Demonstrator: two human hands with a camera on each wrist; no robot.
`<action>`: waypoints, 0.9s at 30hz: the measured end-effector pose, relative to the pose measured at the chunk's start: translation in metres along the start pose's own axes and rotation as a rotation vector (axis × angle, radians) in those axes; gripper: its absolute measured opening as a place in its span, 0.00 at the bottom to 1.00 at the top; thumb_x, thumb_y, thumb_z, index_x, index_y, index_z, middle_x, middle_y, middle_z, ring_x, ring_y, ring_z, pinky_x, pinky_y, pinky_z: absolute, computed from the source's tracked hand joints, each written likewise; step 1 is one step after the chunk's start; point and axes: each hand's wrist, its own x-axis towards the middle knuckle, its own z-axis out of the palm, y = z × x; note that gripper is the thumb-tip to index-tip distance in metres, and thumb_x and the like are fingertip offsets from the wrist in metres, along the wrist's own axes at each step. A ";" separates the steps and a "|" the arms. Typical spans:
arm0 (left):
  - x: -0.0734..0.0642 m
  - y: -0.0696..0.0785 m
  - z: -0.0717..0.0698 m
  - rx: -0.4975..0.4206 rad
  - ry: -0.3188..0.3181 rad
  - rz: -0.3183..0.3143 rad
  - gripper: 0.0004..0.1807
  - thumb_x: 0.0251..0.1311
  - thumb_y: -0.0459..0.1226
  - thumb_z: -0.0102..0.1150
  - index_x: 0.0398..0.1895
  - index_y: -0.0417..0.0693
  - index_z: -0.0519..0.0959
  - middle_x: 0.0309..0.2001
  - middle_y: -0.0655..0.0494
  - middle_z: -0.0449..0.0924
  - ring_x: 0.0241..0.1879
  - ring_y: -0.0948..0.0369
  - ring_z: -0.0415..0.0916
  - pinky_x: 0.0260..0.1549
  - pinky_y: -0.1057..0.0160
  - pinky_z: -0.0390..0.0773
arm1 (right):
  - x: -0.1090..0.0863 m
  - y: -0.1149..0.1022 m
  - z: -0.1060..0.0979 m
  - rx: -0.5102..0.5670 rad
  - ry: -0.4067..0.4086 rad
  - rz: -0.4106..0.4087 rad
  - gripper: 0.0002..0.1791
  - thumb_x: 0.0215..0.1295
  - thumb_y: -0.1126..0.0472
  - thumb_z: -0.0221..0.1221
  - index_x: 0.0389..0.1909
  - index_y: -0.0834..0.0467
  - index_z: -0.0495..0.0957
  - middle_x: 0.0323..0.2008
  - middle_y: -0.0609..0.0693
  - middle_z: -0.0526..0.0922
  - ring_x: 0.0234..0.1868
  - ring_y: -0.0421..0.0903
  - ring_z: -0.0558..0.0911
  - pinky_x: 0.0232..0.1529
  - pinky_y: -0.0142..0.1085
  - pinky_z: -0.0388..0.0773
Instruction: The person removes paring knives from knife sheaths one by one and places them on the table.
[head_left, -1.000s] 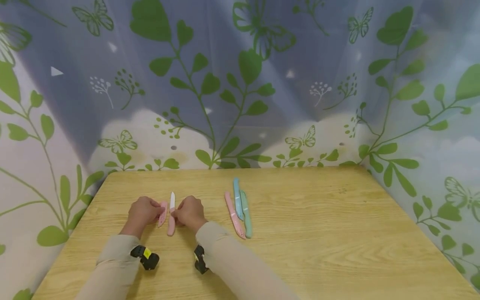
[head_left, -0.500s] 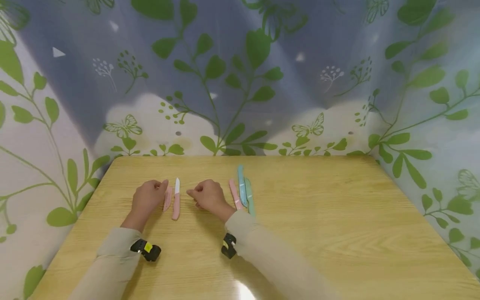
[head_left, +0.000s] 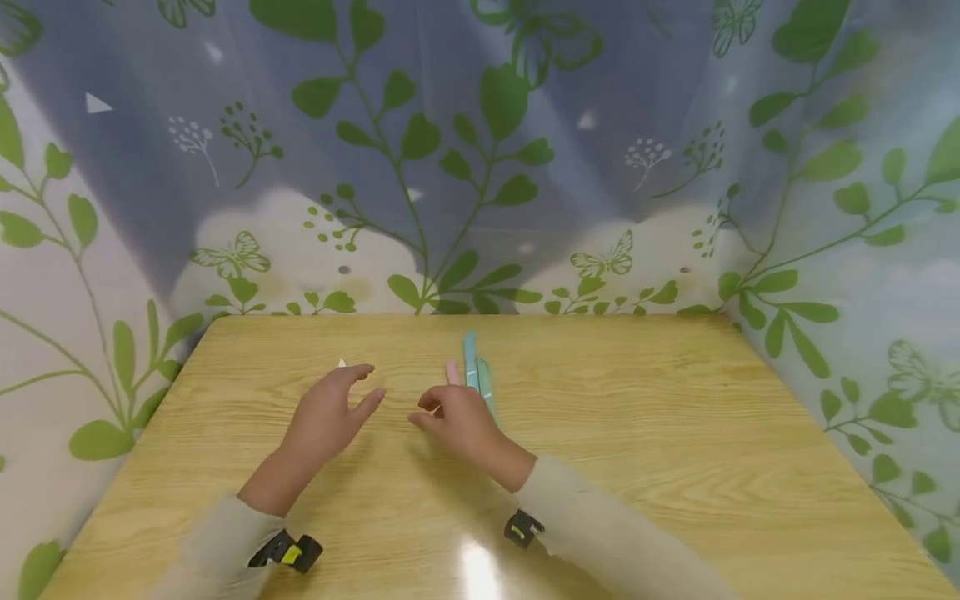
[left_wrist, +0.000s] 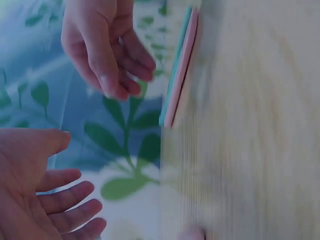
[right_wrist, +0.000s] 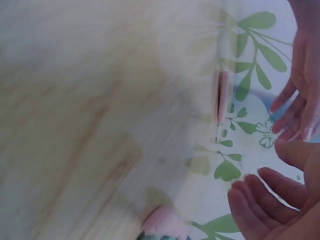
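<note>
My left hand [head_left: 326, 421] hovers over the table with thumb and fingers apart, holding nothing. It hides most of a pink fruit knife in the head view; only the white blade tip [head_left: 342, 362] shows past it. In the right wrist view two pink pieces lie side by side, the nearer to the wall being a pink strip [right_wrist: 223, 97]. My right hand [head_left: 468, 425] is raised with loosely bent fingers, nothing between them. It partly covers a group of sheathed knives: a pink knife [head_left: 452, 372], a blue knife [head_left: 471, 354] and a green knife [head_left: 485, 379].
A wood-grain table [head_left: 675, 442] carries everything. Behind it and at both sides hangs a leaf-and-butterfly patterned curtain [head_left: 480, 167]. Black wrist cameras [head_left: 288, 552] sit on both forearms.
One second ago my left hand held the pink sheath and my right hand pinched the knife handle. Both have let go; both hands have moved rightward, the right one up to the knife group.
</note>
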 end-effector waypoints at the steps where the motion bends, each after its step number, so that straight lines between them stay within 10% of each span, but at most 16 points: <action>1: -0.002 0.005 0.003 0.022 0.000 0.023 0.26 0.67 0.43 0.59 0.62 0.35 0.72 0.57 0.37 0.76 0.56 0.42 0.74 0.52 0.41 0.75 | -0.003 0.001 -0.001 -0.030 -0.002 -0.012 0.13 0.63 0.56 0.66 0.39 0.62 0.84 0.37 0.52 0.87 0.35 0.44 0.85 0.36 0.28 0.82; 9: -0.007 0.025 0.038 0.098 -0.025 0.161 0.29 0.59 0.44 0.67 0.59 0.36 0.74 0.56 0.39 0.76 0.54 0.45 0.76 0.50 0.48 0.79 | -0.016 0.010 -0.002 -0.183 0.009 0.021 0.17 0.60 0.55 0.68 0.42 0.64 0.83 0.42 0.54 0.86 0.43 0.49 0.85 0.42 0.36 0.83; 20: 0.014 0.035 0.068 0.145 -0.081 0.159 0.22 0.57 0.35 0.68 0.56 0.40 0.77 0.54 0.44 0.79 0.53 0.48 0.77 0.49 0.50 0.80 | -0.021 0.043 0.000 -0.216 0.091 0.126 0.13 0.60 0.57 0.67 0.38 0.63 0.83 0.32 0.54 0.85 0.31 0.47 0.83 0.30 0.36 0.81; 27: 0.035 0.032 0.085 0.112 -0.024 0.264 0.18 0.55 0.23 0.62 0.50 0.39 0.81 0.49 0.45 0.82 0.50 0.48 0.79 0.50 0.51 0.79 | -0.015 0.047 -0.005 -0.232 0.092 0.136 0.12 0.63 0.56 0.65 0.34 0.64 0.83 0.28 0.53 0.83 0.27 0.45 0.79 0.28 0.36 0.78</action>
